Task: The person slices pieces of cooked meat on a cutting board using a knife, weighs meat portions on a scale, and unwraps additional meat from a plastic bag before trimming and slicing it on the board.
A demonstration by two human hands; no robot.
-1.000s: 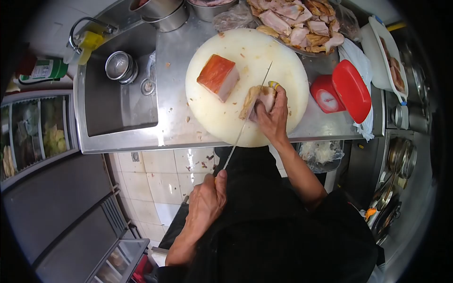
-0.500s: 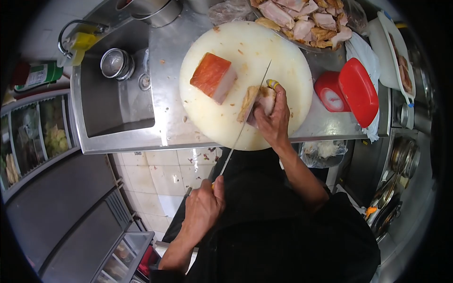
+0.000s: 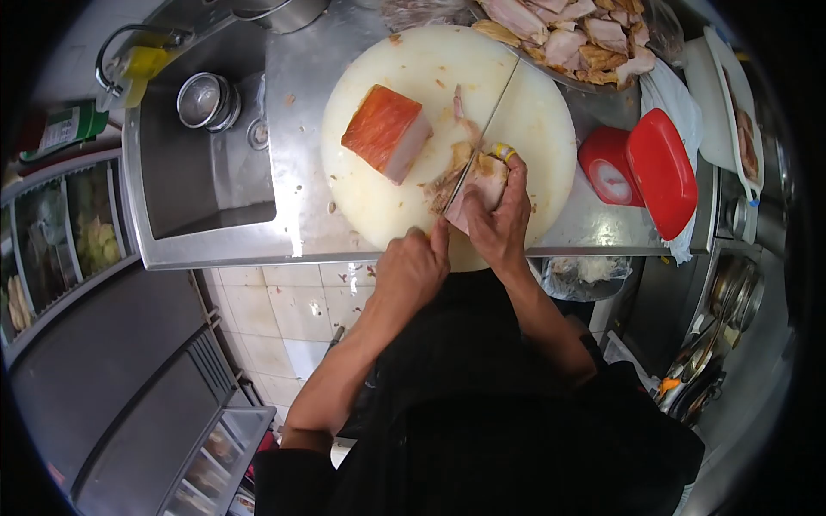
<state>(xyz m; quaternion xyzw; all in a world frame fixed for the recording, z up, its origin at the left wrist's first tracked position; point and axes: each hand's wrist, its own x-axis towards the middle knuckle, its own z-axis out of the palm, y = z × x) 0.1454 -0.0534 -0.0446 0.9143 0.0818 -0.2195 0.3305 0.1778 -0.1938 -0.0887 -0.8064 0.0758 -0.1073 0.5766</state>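
Observation:
My left hand (image 3: 415, 268) is closed round the handle of a long thin knife (image 3: 502, 99), its forefinger stretched along the blade's base. The blade slants across a round white cutting board (image 3: 370, 219) and points away to the upper right. Right of it, my right hand (image 3: 497, 215) grips a piece of pale meat (image 3: 487, 182), thumb and fingers on either side. A yellow band (image 3: 503, 152) is on one fingertip. Thin brownish trimmings (image 3: 449, 176) lie against the blade's left side. Farther left rests a meat block (image 3: 385, 133) with an orange-red top.
A large tray of cut meat (image 3: 594, 43) stands behind the board. To the right are a red kitchen scale (image 3: 609, 176) and a white container (image 3: 723, 103). A steel sink (image 3: 206, 176) with small metal bowls (image 3: 206, 101) is at the left.
My left hand has moved forward and right, sliding the knife farther across the board. Left of the blade, the chunk has given way to thin trimmings. My right hand stays on the meat.

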